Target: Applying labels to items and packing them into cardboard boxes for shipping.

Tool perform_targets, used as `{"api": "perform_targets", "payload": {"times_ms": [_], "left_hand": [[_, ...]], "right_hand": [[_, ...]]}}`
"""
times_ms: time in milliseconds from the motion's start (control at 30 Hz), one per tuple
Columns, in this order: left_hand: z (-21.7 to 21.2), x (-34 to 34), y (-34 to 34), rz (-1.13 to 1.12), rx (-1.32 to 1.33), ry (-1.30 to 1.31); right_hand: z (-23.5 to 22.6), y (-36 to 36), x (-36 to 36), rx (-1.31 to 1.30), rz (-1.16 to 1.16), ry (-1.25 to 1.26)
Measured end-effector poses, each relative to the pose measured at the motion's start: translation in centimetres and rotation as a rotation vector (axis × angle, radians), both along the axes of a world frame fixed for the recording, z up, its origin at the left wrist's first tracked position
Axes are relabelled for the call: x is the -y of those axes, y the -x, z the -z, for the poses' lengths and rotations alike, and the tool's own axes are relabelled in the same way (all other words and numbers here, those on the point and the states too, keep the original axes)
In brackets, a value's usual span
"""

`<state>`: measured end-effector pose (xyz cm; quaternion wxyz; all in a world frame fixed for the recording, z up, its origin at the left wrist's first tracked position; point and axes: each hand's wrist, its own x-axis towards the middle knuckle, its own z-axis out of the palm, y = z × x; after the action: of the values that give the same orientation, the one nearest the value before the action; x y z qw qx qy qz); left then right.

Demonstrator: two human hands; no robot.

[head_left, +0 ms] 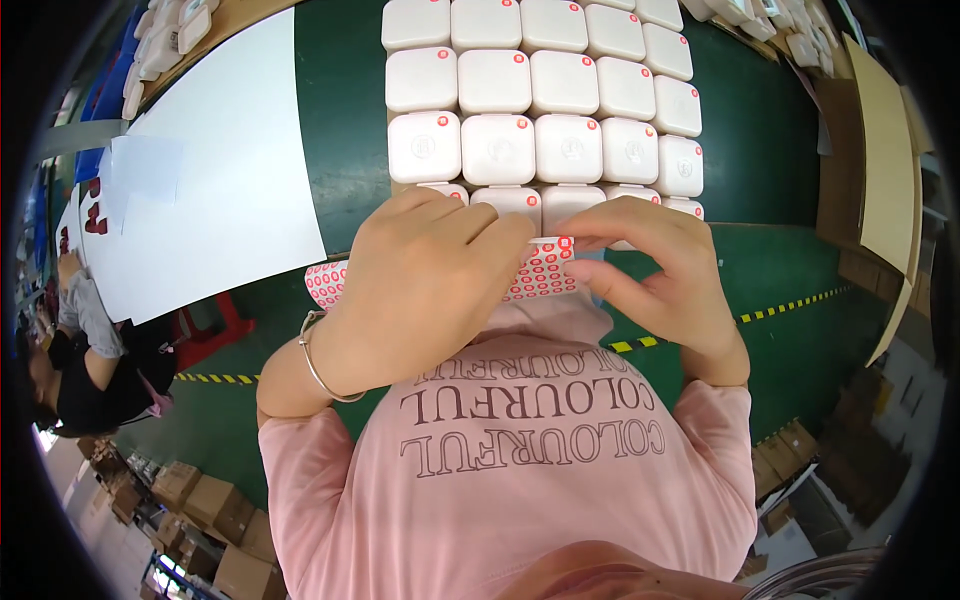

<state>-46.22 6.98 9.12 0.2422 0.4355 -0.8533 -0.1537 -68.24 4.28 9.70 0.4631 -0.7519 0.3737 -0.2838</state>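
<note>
Left hand [425, 275] grip clenched on sticker sheet [535, 272]. Right hand [660, 270] grip pinched red sticker [564, 242] at sheet edge. Beyond grip: white cases [545, 95] on tabletop [345, 130], most already stickered; nearest row partly hidden.

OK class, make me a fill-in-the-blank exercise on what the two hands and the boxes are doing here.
1. The left hand and right hand hold a sheet of small red round ____.
2. The white rounded plastic boxes sit in neat ____.
3. The thin metal bangle circles the ____ wrist.
4. The tabletop under the boxes is ____.

Missing words: stickers; rows; left; green
</note>
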Motion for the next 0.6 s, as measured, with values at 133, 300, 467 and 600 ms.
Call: {"api": "perform_targets", "payload": {"times_ms": [133,300,467,600], "left_hand": [[0.20,0.21,0.15,0.037,-0.011,-0.026],[0.14,0.31,0.61,0.028,-0.067,-0.065],[0.04,0.48,0.42,0.062,-0.062,-0.100],[0.06,0.35,0.54,0.054,-0.051,-0.110]], "right_hand": [[0.02,0.37,0.29,-0.105,-0.035,0.224],[0.06,0.08,0.27,-0.123,-0.001,0.218],[-0.09,0.29,0.30,-0.160,-0.024,0.178],[-0.47,0.19,0.40,-0.161,-0.027,0.141]]}}
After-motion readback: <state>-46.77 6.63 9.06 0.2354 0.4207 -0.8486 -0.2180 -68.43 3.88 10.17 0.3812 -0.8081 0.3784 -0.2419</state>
